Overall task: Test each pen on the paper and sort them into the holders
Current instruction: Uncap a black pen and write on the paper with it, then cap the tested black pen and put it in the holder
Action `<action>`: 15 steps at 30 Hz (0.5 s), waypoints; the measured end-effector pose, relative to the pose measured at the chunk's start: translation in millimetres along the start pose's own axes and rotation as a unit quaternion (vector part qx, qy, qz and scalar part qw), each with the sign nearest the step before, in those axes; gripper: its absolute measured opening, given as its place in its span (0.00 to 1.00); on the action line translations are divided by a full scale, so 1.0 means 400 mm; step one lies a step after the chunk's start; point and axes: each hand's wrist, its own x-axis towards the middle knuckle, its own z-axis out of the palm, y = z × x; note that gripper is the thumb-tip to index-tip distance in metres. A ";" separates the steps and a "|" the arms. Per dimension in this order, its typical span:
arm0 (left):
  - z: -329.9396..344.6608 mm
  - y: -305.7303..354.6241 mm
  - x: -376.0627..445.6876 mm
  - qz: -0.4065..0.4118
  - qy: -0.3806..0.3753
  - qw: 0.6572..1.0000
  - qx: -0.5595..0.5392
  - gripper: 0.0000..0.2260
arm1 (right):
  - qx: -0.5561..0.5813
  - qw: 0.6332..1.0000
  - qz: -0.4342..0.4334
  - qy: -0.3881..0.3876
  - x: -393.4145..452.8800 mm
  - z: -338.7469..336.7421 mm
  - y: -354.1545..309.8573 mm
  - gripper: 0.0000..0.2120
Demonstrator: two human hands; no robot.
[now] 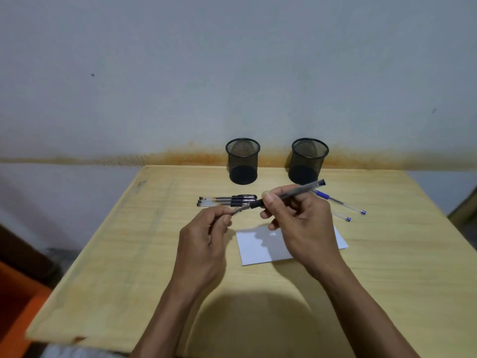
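My right hand (302, 223) grips a black pen (296, 191) held level above the table, tip end pointing left. My left hand (204, 236) pinches the pen's clear cap (238, 211) at that tip end; whether the cap is on or off the tip is unclear. A white sheet of paper (254, 245) lies under my right hand. Three black pens (224, 200) lie side by side behind my left hand. Two blue pens (340, 202) lie to the right, partly hidden by my right hand. Two black mesh holders, the left holder (242, 161) and the right holder (308, 161), stand at the table's far edge, both look empty.
The light wooden table (129, 254) stands against a grey wall (232, 73) with a rust-coloured stain line. An orange object (15, 301) sits on the floor at the left. A chipped spot marks the table's front left edge.
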 end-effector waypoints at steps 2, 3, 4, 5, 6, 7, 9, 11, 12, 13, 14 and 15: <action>-0.006 0.002 -0.005 0.002 -0.001 1.000 -0.007 0.08 | -0.019 1.000 -0.005 -0.006 -0.003 0.005 0.001 0.04; -0.009 0.001 -0.005 0.004 -0.003 1.000 -0.005 0.07 | -0.020 1.000 -0.006 -0.006 -0.005 0.006 0.003 0.04; -0.012 -0.001 -0.005 0.006 -0.004 1.000 -0.002 0.07 | -0.022 1.000 -0.006 -0.005 -0.006 0.009 0.004 0.04; -0.015 -0.003 -0.006 0.008 -0.007 1.000 0.001 0.07 | -0.024 1.000 -0.006 -0.004 -0.007 0.011 0.004 0.04; -0.018 -0.005 -0.006 0.011 -0.011 1.000 0.003 0.07 | -0.027 1.000 -0.005 -0.003 -0.008 0.013 0.005 0.05; -0.020 -0.005 -0.007 0.013 -0.015 1.000 0.003 0.07 | -0.027 1.000 -0.004 -0.002 -0.008 0.015 0.004 0.05; -0.023 -0.007 -0.010 0.021 -0.019 1.000 0.001 0.08 | -0.027 1.000 -0.004 0.002 -0.008 0.019 0.002 0.05; -0.024 -0.007 -0.010 0.027 -0.020 0.999 0.000 0.08 | -0.042 0.999 -0.004 -0.001 -0.006 0.022 0.003 0.04; -0.024 -0.005 -0.010 0.029 -0.020 0.999 -0.002 0.08 | -0.047 0.999 0.000 -0.006 -0.005 0.024 0.003 0.04; -0.023 -0.003 -0.010 0.032 -0.020 0.999 -0.005 0.08 | -0.041 0.999 0.006 -0.010 -0.004 0.027 0.003 0.04; -0.021 0.000 -0.010 0.033 -0.020 0.999 -0.007 0.08 | -0.025 1.000 0.012 -0.011 -0.004 0.030 0.002 0.05; -0.020 0.002 -0.010 0.032 -0.020 0.999 -0.011 0.08 | -0.005 1.000 0.021 -0.008 -0.004 0.033 0.001 0.06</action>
